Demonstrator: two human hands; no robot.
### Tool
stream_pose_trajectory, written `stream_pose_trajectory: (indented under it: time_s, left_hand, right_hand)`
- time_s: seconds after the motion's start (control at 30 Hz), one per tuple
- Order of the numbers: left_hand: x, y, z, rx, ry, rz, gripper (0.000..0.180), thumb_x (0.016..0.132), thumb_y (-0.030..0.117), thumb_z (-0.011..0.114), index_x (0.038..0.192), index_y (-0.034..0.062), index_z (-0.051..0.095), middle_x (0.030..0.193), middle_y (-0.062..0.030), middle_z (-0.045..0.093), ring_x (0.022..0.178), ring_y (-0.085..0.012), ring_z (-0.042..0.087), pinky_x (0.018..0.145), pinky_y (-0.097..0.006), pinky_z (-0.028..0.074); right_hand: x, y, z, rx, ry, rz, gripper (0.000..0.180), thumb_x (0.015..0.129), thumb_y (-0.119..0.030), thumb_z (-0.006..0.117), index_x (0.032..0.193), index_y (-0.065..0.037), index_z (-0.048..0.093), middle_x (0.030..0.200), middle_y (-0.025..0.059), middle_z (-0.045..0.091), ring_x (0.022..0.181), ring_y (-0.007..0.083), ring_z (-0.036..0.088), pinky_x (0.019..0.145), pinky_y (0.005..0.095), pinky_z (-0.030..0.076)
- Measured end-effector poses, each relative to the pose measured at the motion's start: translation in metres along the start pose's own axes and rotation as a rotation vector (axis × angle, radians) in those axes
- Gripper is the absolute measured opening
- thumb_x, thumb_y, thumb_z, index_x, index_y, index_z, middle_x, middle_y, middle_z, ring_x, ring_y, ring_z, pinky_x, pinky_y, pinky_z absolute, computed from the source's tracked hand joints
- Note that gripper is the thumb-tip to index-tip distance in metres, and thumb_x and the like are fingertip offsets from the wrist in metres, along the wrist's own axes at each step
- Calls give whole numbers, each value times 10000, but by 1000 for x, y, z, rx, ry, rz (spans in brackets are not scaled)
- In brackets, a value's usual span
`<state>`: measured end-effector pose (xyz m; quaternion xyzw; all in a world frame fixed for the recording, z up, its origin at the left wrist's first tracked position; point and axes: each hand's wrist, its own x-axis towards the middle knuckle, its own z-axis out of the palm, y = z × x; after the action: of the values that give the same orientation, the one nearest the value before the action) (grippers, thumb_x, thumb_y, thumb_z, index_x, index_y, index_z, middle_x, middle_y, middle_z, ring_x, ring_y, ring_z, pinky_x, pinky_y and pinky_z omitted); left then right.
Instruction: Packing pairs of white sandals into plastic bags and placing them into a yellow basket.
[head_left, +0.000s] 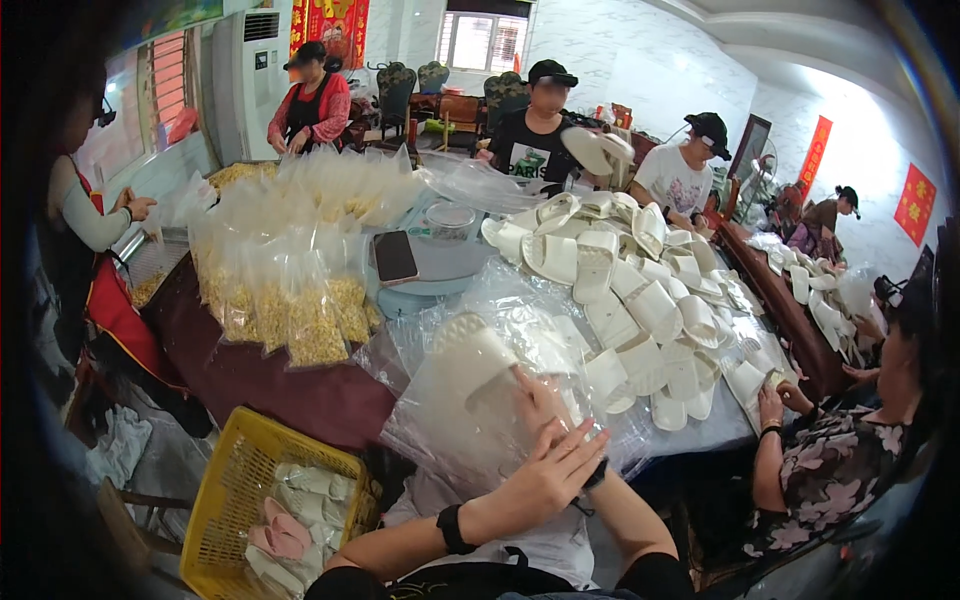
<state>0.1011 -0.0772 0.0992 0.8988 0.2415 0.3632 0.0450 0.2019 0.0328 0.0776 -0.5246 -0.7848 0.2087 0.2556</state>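
One cream slipper (pixel 470 362) is being bagged in a clear plastic bag (pixel 455 420) gripped by the left hand (pixel 545 475) and the right hand (pixel 540 398), while a heap of loose slippers (pixel 640 290) remains unpacked along the table's (pixel 300 385) right edge

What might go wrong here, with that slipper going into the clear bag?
The clear bag looks thin and crumpled, so the white slipper could snag or slide out while both hands, left and right, fumble with it. The pile of slippers sits near the table edge; a nudge might drop some. The phone lies among loose bags and could get buried.
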Motion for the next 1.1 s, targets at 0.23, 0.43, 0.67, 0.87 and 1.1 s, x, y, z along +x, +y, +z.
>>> stream_pose_trajectory:
  time_s: [0.23, 0.43, 0.67, 0.87, 1.1]
  left_hand:
    - [2, -11, -3, 80, -148, 15, 558, 887, 73, 561, 1440, 9, 511, 1591, -265, 352, 1511, -406, 291, 1188, -610, 192]
    - [-40, -56, -32, -78, 101, -229, 649, 876, 88, 715, 1482, 73, 481, 1595, -249, 320, 1485, -436, 299, 1190, -556, 239]
    - [-66, -78, -9, 163, -37, -509, 751, 864, 231, 772, 1522, 96, 438, 1627, -277, 226, 1479, -533, 206, 1169, -587, 241]
    - [-76, -83, -5, 86, -48, -516, 797, 884, 273, 756, 1567, 136, 368, 1662, -264, 135, 1512, -537, 103, 1166, -668, 179]
    - [-83, -91, -3, 53, 18, -472, 799, 887, 255, 754, 1573, 144, 360, 1663, -258, 137, 1512, -533, 107, 1196, -605, 187]
  right_hand:
    - [61, 51, 24, 261, 90, -5, 391, 965, -87, 556, 1352, -63, 603, 895, 166, 613, 839, 169, 587, 727, 314, 462]
    - [-8, 16, -1, 198, 11, -42, 480, 915, -160, 659, 1392, -183, 610, 1400, 220, 522, 1263, 354, 542, 934, 482, 465]
    - [-61, 55, -24, -442, 59, -169, 482, 881, -147, 649, 1347, -273, 653, 1578, 163, 386, 1403, 453, 389, 1094, 615, 366]
    - [-62, 45, -12, -821, 177, -364, 401, 853, -206, 642, 1246, -142, 682, 1631, 11, 345, 1448, 312, 349, 1133, 559, 294]
    - [-47, 33, -30, -632, -125, -386, 371, 790, -234, 690, 1138, -108, 711, 1636, -37, 335, 1452, 239, 325, 1114, 562, 258]
